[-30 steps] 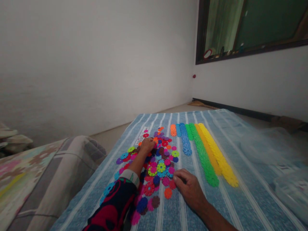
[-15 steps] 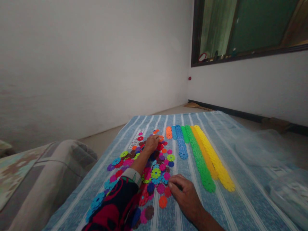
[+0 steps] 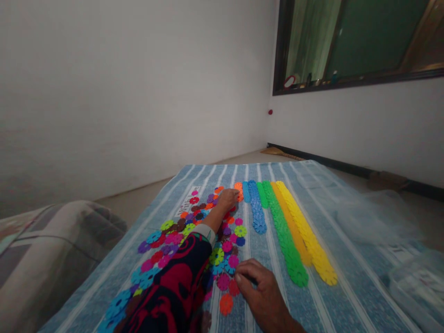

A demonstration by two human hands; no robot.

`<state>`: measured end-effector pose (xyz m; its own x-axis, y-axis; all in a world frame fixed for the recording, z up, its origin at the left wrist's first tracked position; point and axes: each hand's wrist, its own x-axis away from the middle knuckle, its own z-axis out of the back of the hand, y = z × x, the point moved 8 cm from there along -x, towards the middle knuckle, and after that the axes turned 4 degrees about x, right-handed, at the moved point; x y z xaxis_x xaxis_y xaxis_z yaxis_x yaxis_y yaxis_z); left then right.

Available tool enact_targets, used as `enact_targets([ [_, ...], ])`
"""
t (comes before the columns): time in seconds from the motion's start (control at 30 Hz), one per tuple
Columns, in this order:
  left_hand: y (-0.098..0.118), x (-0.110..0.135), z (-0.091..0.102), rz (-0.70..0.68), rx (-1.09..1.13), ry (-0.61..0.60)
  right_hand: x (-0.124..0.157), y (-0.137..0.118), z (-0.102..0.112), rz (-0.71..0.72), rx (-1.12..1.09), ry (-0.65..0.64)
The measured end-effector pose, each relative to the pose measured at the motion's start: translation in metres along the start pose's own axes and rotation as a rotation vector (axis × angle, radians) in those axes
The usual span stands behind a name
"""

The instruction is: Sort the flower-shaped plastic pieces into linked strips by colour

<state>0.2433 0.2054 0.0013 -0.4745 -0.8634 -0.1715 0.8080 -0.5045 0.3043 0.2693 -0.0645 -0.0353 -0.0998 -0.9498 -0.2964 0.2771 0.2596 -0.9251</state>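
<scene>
My left hand [image 3: 227,200] reaches over the pile with its fingers pinched, at the near end of a short row of orange flower-shaped plastic discs [image 3: 238,187]. An orange disc seems to be at the fingertips, mostly covered by them. My right hand [image 3: 262,291] rests on the cloth with its fingers curled, beside a loose orange disc [image 3: 226,305]; I see nothing in it. Mixed discs [image 3: 217,255] in many colours lie under and around my left forearm. To the right run overlapping rows: blue [image 3: 255,208], green [image 3: 282,231], and yellow [image 3: 308,231].
A blue and white striped cloth [image 3: 333,286] covers the table. A clear plastic bag [image 3: 378,217] and a clear container [image 3: 418,286] sit at the right. A printed paper strip [image 3: 185,206] lies behind the pile. Covered furniture [image 3: 65,249] stands at the left.
My left hand has moved right, from the loose discs to the end of the orange row. The right hand stays curled beside the pile. The view has shifted slightly.
</scene>
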Motion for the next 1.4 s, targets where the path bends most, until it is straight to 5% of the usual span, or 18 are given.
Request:
enact_targets([
  [0.83, 0.013, 0.041, -0.002, 0.006, -0.233, 0.091, 0.005, -0.004, 0.001, -0.031, -0.018, -0.066],
  [1.1, -0.020, 0.110, 0.021, 0.055, -0.256, -0.038, 0.005, -0.001, 0.000, -0.019, -0.026, -0.074],
  [1.4, -0.024, 0.182, 0.033, -0.024, -0.225, -0.085, 0.005, -0.002, 0.001, -0.004, -0.020, -0.080],
])
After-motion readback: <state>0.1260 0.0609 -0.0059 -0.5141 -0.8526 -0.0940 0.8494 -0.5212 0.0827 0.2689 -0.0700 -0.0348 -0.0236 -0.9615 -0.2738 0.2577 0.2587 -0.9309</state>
